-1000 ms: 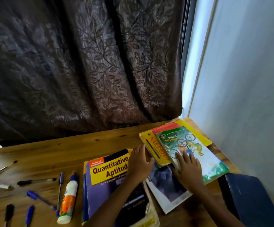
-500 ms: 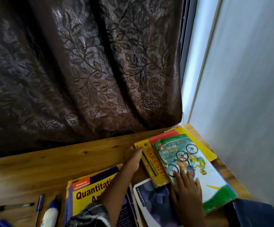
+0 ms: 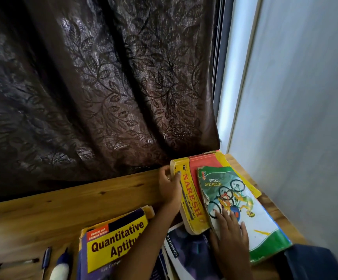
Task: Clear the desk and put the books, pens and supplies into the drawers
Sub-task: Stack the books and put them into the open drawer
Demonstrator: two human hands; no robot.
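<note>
We judge the clearing barely begun: every book we can see lies on the wooden desk (image 3: pixel 67 207), and no drawer shows in view. Our left hand (image 3: pixel 169 186) grips the far spine edge of the thick yellow book (image 3: pixel 190 201), thumb over its cover, while our right hand (image 3: pixel 229 235) lies flat with fingers spread on the green biking book (image 3: pixel 243 201) stacked atop it at the desk's right corner. Both covers look worn and dog-eared. The purple aptitude book (image 3: pixel 113 245), the notebook (image 3: pixel 186 249), the glue bottle (image 3: pixel 60 269) and what seem to be pens (image 3: pixel 45 257) wait nearby.
</note>
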